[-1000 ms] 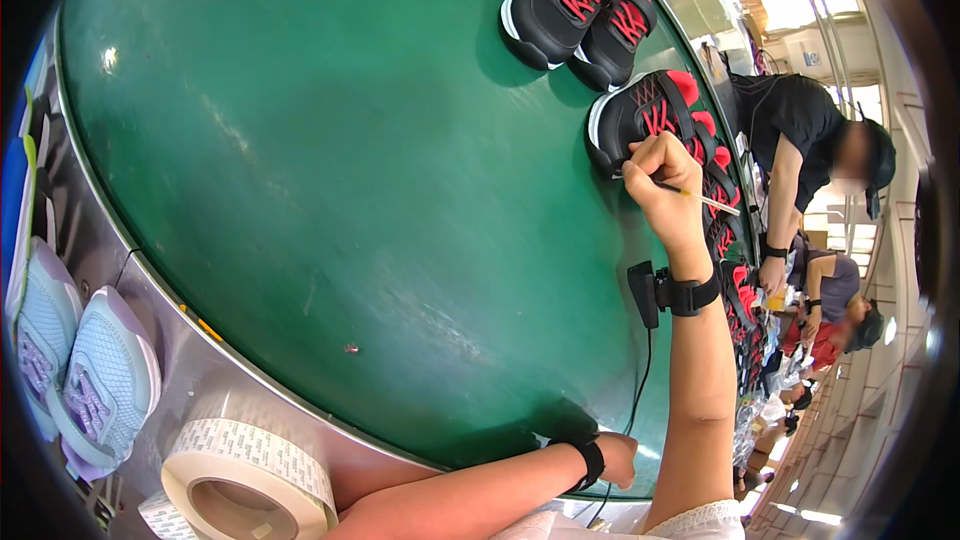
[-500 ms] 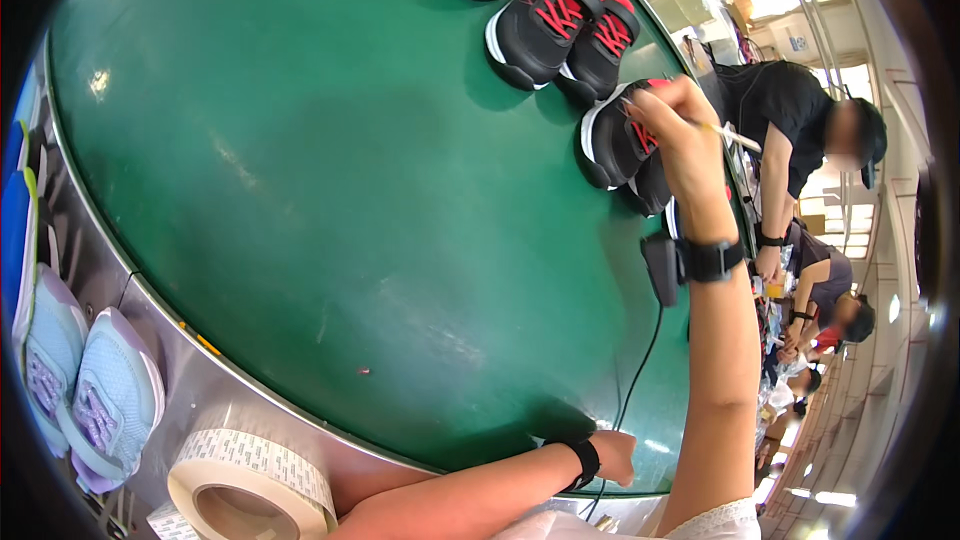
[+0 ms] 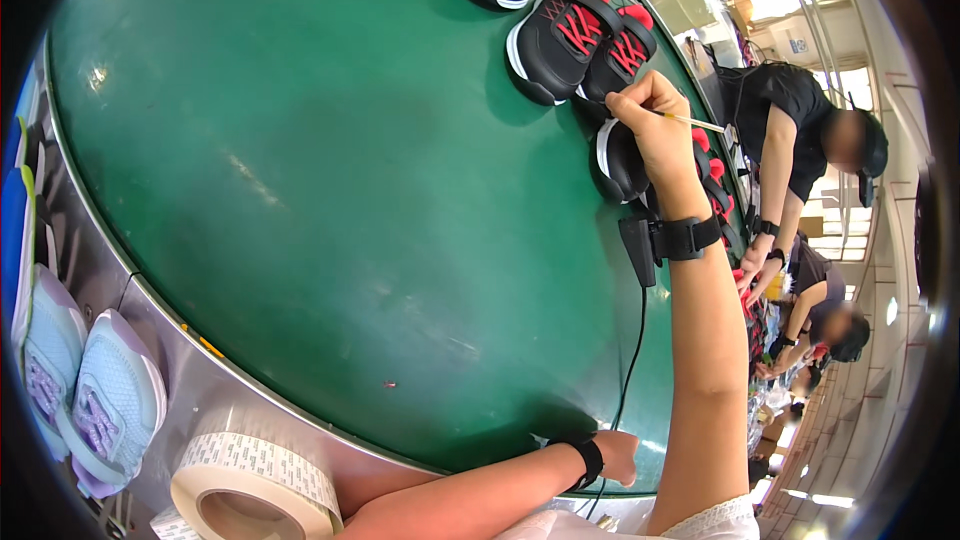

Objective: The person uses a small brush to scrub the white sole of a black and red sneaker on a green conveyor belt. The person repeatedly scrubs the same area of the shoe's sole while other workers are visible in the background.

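My right hand (image 3: 655,130) is closed in a pinch on a thin pale stick (image 3: 700,123), which slants out to the right behind the fingers. Its fingertips are close to a black sneaker with red laces (image 3: 612,52). Just below, another black sneaker (image 3: 622,165) is partly covered by this hand, so contact cannot be made out. Near the front edge of the green surface, my left hand (image 3: 616,457) is curled into a loose fist; what it holds, if anything, is hidden. Farther off, a larger black sneaker (image 3: 552,45) stands beside the first.
A green belt-like surface (image 3: 300,220) has a metal rim (image 3: 215,365). A label roll (image 3: 255,490) sits at the lower left, beside light-blue shoes (image 3: 118,395). A cable hangs from my right wrist device (image 3: 640,248). Along the right side, people work, one in black (image 3: 785,130).
The black sneakers have shifted right and slightly nearer, as has a small red speck on the green surface. My right hand has moved a little left, with the stick. My left hand stays put.
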Demonstrator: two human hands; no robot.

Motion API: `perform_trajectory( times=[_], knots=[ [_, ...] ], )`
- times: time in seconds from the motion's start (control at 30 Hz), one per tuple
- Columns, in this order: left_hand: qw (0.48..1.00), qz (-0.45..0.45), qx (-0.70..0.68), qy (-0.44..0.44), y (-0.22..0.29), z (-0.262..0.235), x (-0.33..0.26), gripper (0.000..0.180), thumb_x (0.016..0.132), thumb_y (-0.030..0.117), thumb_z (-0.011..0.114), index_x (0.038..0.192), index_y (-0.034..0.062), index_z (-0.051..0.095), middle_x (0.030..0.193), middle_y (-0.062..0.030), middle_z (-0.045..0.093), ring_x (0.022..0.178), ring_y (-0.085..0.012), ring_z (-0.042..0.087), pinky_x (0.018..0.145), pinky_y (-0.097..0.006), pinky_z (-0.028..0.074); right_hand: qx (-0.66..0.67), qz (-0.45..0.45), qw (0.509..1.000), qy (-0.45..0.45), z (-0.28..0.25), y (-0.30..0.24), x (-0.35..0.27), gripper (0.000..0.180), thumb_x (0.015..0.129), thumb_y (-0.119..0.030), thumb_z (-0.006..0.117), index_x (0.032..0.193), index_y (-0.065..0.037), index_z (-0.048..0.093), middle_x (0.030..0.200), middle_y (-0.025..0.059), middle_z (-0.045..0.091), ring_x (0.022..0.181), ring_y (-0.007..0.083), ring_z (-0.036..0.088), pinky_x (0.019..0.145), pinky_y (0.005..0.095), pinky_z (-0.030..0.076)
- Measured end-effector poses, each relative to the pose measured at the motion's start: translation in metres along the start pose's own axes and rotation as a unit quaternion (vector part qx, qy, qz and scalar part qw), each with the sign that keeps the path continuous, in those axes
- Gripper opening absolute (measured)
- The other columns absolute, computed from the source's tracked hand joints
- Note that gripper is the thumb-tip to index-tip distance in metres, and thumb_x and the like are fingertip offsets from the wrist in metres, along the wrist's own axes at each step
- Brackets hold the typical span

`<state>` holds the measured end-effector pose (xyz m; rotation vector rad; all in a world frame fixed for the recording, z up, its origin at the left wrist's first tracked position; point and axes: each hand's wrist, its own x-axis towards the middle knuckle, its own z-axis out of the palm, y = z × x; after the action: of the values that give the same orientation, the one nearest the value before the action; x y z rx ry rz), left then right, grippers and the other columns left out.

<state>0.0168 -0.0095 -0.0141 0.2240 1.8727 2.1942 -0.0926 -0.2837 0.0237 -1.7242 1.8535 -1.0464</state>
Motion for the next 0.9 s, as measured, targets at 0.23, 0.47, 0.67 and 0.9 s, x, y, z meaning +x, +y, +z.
perform_trajectory(
  times=[0.23,0.47,0.67,0.9],
  knots=[
    [1.000,-0.015,0.007,-0.022,-0.001,0.001,0.004,0.052,0.064,0.026,0.062,0.103,-0.0052,0.050,0.095,-0.0208,0.058,0.091,-0.0319,0.056,0.074,-0.039,0.044,-0.048,0.003,0.999,-0.007,0.000,-0.001,-0.004,0.021,0.069,-0.003,0.064,0.060,-0.006,0.044,0.057,-0.0030,0.049,0.055,0.0033,0.041,0.052,0.0194,0.035],
    [0.999,-0.023,0.016,-0.029,0.003,-0.003,0.001,0.052,0.064,0.027,0.062,0.103,-0.0049,0.050,0.097,-0.0207,0.058,0.092,-0.0317,0.056,0.076,-0.038,0.045,-0.064,0.001,0.998,-0.006,-0.003,0.003,-0.012,0.019,0.067,-0.001,0.062,0.060,-0.004,0.044,0.056,-0.0032,0.047,0.054,0.0039,0.040,0.051,0.0198,0.034],
    [0.999,-0.018,0.023,-0.020,0.005,-0.005,-0.002,0.051,0.065,0.027,0.062,0.103,-0.0043,0.051,0.099,-0.0201,0.058,0.093,-0.0315,0.056,0.076,-0.038,0.045,-0.049,-0.011,0.999,-0.018,-0.013,0.010,-0.017,0.019,0.067,0.001,0.060,0.060,-0.004,0.044,0.058,-0.0021,0.047,0.055,0.0048,0.041,0.052,0.0202,0.035],
    [0.999,-0.033,0.025,-0.030,0.004,-0.003,0.002,0.052,0.066,0.028,0.062,0.105,-0.0034,0.050,0.102,-0.0198,0.057,0.095,-0.0313,0.055,0.078,-0.038,0.045,-0.066,-0.028,0.997,-0.034,-0.021,0.014,-0.022,0.018,0.067,0.003,0.058,0.060,-0.004,0.043,0.058,-0.0020,0.046,0.055,0.0055,0.040,0.052,0.0208,0.033]
  ],
)
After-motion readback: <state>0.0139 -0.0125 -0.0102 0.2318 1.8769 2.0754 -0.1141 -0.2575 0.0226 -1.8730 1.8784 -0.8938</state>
